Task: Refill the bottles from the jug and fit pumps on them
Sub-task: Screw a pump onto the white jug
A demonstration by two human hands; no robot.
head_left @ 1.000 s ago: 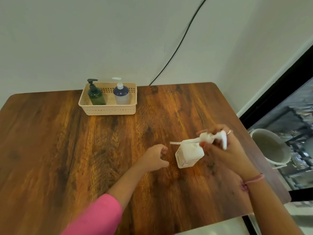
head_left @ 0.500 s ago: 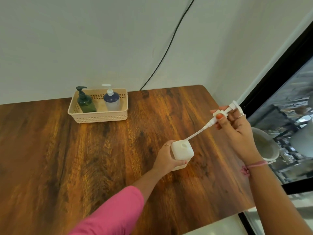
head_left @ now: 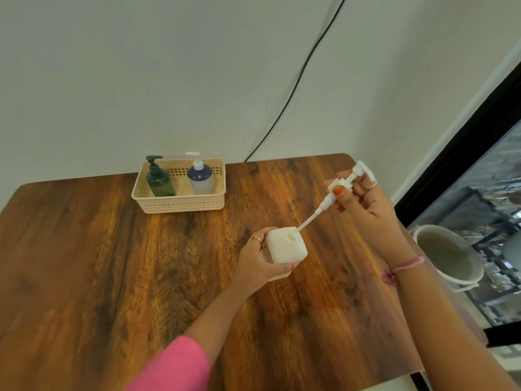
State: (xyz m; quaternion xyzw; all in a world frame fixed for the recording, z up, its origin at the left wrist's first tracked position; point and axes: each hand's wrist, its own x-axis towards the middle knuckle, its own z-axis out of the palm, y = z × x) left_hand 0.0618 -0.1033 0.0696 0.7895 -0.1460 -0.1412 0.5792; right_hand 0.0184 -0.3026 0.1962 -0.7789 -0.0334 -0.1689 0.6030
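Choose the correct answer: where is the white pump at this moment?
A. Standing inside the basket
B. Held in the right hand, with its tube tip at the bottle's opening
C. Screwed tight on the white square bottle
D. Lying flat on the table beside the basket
B: the right hand pinches the white pump above the table, its tube slanting down to the opening of the white square bottle, which the left hand holds.

table (head_left: 112, 263): dark brown wood, streaked amber grain | basket (head_left: 183, 206): cream, perforated grid | bottle in left hand (head_left: 286, 245): white | pump (head_left: 342, 183): white | basket bottles: dark green (head_left: 161, 185) (black pump), clear with navy top (head_left: 200, 177) | sleeve (head_left: 174, 368): pink | wristband (head_left: 406, 265): pink | cable (head_left: 296, 80): black | bucket (head_left: 451, 258): white
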